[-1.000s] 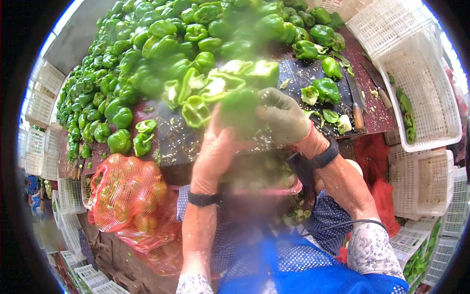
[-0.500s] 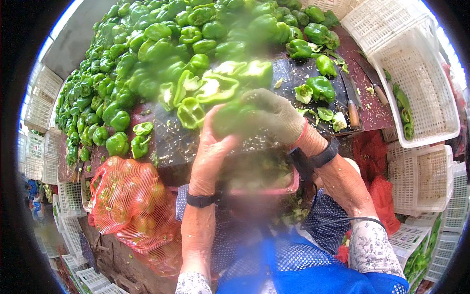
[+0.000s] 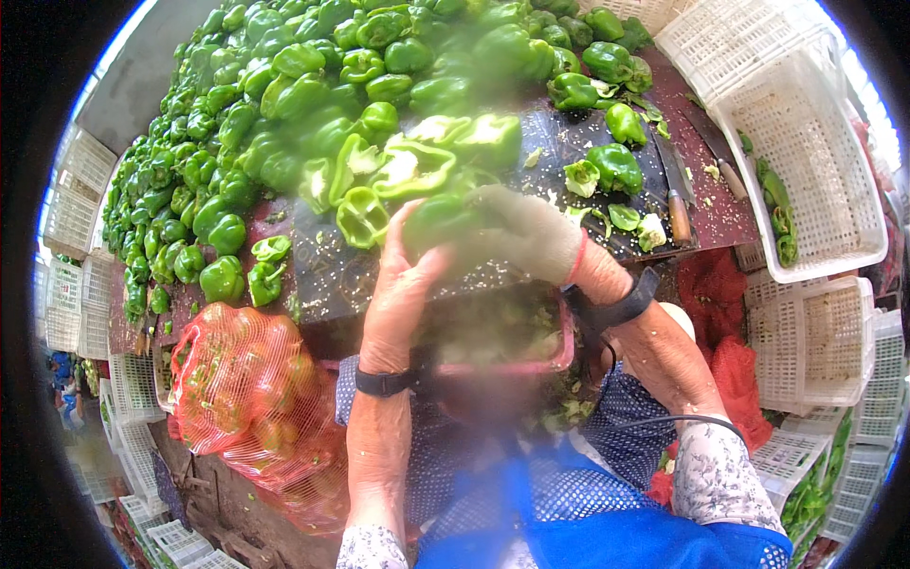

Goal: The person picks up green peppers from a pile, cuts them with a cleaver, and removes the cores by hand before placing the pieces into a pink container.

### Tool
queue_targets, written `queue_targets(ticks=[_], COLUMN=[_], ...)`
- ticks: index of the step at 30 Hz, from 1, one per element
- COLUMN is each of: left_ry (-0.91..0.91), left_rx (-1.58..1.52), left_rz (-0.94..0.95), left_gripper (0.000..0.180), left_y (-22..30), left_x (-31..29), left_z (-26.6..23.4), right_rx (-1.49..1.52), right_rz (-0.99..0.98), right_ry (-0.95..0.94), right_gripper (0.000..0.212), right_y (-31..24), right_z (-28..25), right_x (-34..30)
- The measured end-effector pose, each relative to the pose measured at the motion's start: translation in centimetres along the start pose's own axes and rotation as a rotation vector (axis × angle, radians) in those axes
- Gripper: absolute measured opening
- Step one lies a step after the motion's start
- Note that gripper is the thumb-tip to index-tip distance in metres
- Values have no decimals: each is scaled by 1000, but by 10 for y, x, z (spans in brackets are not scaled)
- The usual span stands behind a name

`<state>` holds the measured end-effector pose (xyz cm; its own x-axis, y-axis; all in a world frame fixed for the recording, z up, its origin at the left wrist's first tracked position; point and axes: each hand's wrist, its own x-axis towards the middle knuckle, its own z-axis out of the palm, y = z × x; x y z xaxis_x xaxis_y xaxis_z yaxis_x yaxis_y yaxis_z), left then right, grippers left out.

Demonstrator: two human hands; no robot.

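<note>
My bare left hand (image 3: pixel 403 280) is closed around a green bell pepper (image 3: pixel 441 220) above the near edge of the dark work board (image 3: pixel 332 270). Against the pepper's right side is my gloved right hand (image 3: pixel 538 237), its fingers curled in. A blurred patch covers the fingertips, so anything inside that hand is hidden. Just beyond both hands lie several cut bell peppers (image 3: pixel 414 169), pale insides showing. Whole green bell peppers (image 3: pixel 237 133) are heaped behind them and to the left. Below my hands a pink-rimmed tub (image 3: pixel 559 356) holds pale scraps.
Right of my hands are a wooden-handled knife (image 3: pixel 679 216), a second knife (image 3: pixel 732 180) and loose peppers (image 3: pixel 616 169). A white crate (image 3: pixel 806 171) stands at the table's right. A red mesh sack (image 3: pixel 246 379) of peppers sits at the front left. Seeds litter the board.
The gloved right hand has shifted and turned against the pepper, and looks more smeared. My left hand keeps hold of the pepper. The whole view has slid slightly left.
</note>
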<state>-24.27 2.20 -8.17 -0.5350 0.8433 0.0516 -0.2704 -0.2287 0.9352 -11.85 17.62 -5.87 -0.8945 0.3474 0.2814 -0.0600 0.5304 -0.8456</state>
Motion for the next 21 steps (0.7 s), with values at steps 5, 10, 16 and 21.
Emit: queue_targets(ticks=[5,10,16,21], left_ry=[-63,-91,-148,-134], left_rx=[-252,-195,-135,-66], left_rz=[6,39,43,-4], left_gripper=[56,57,48,49], left_y=[3,-6,-18,-22], left_x=[2,8,13,15], left_z=[-4,3,9,12], right_rx=[-207,-829,-695,-784], right_rz=[250,859,1002,1047], right_ry=[205,390,394,277], right_gripper=[32,50,58,40], right_y=[18,89,118,122], right_z=[-72,-193,-200,-196], right_x=[0,-62,-101,-84])
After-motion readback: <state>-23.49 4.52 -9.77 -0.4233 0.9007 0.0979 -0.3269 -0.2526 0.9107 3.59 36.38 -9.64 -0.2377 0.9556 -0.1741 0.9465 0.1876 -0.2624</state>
